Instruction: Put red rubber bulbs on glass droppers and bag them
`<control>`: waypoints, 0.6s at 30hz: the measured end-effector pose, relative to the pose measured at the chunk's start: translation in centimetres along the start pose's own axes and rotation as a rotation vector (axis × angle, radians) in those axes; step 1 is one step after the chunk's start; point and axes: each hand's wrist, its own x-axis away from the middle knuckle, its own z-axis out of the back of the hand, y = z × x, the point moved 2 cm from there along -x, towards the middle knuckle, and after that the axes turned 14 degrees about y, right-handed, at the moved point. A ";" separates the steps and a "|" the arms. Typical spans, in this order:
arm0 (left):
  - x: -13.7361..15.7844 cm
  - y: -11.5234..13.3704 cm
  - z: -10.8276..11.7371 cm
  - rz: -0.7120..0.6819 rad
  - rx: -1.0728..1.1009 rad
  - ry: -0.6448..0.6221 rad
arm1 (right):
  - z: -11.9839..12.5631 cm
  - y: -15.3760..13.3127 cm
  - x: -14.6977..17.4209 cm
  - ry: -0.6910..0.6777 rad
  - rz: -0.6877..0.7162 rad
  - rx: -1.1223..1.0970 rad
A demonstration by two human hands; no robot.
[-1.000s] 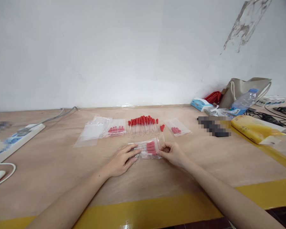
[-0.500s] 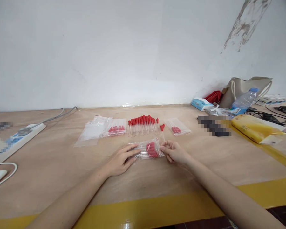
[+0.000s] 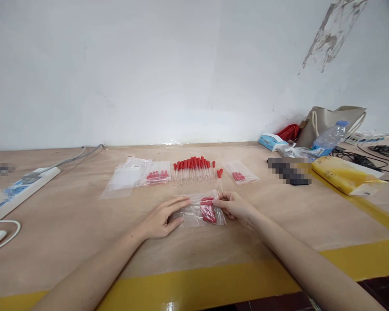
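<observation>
In front of me lies a clear zip bag holding several droppers with red bulbs. My left hand rests on the bag's left end, its fingers stretched out. At the bag's right end, my right hand pinches the upper corner between thumb and fingers. Just beyond it lie loose red-bulbed droppers. Farther back is a row of droppers with thin clear stems. Filled bags of droppers lie on both sides, a left bag and a right bag.
Flat unfilled bags overlap at the left. A power strip with cables lies at the far left. To the right are a yellow tissue pack, a blurred dark object, a plastic bottle and a beige bag.
The held bag has turned and spread toward me, its bulbs shifting nearer. My right hand has moved slightly left and up, its thumb now over the bag's corner. My left hand stays nearly in place.
</observation>
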 end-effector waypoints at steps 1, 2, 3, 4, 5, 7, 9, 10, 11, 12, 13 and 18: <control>0.0 0.0 0.0 0.031 -0.006 0.032 | 0.2 -0.2 0.0 -0.032 0.017 -0.038; 0.1 -0.1 0.0 0.062 -0.012 0.065 | 0.4 -0.4 0.1 -0.061 0.042 -0.084; 0.1 -0.2 0.0 0.090 -0.017 0.095 | 0.9 -0.7 0.0 -0.074 0.073 -0.140; 0.2 -0.3 0.0 0.111 -0.020 0.118 | 1.5 -1.1 -0.2 -0.059 0.108 -0.203; 0.2 -0.4 -0.1 0.126 -0.022 0.130 | 2.3 -1.4 -0.4 -0.016 0.148 -0.271; 0.3 -0.6 -0.2 0.137 -0.030 0.129 | 4.2 -2.1 -1.3 0.131 0.243 -0.405; 0.3 -0.6 -0.3 0.132 -0.045 0.112 | 6.0 -2.4 -2.4 0.290 0.315 -0.490; 0.2 -0.6 -0.4 0.131 -0.055 0.101 | 6.7 -2.5 -3.1 0.356 0.332 -0.517; 0.2 -0.6 -0.4 0.130 -0.066 0.092 | 7.2 -2.4 -3.8 0.407 0.333 -0.537; 0.2 -0.6 -0.4 0.132 -0.076 0.084 | 7.4 -2.2 -4.6 0.447 0.317 -0.555; 0.2 -0.6 -0.4 0.135 -0.085 0.078 | 7.5 -1.9 -5.3 0.478 0.292 -0.569; 0.1 -0.5 -0.4 0.130 -0.105 0.063 | 7.0 -0.9 -7.2 0.527 0.220 -0.316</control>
